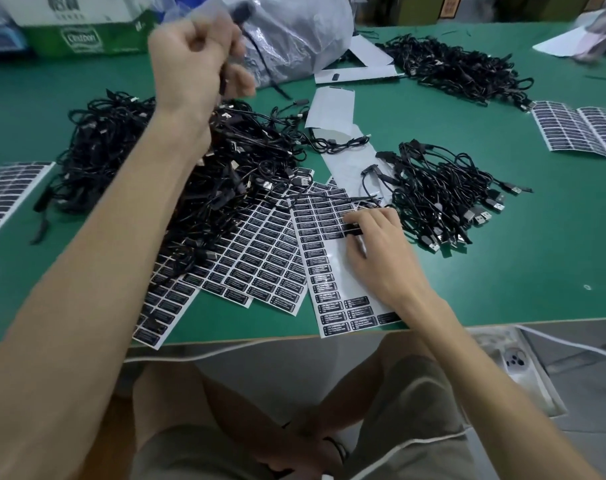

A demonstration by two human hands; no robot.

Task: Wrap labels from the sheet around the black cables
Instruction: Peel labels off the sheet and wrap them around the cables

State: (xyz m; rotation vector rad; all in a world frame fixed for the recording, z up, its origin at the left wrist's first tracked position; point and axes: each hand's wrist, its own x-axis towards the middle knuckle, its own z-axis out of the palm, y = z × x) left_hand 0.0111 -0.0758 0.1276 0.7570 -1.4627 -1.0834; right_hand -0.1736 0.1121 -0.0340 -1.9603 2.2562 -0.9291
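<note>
L hand (197,57) is raised over the tabletop (502,278), fist closed round one black cable (263,64). The cable's free end hangs toward the cable pile (225,161). R hand (376,247) lies on the label sheet (324,289), fingers bent, tips apparently pinching a label (352,232) beside the peeled strip. Risks: hanging end may snag the pile and drag cables onto the sheet; label may fold and stick to itself. Sheet reaches the near tabletop edge; open room lies to the R, near side

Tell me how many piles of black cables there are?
3: the big pile under the left forearm, a smaller pile beside the right hand, and a far pile at the back right.
</note>
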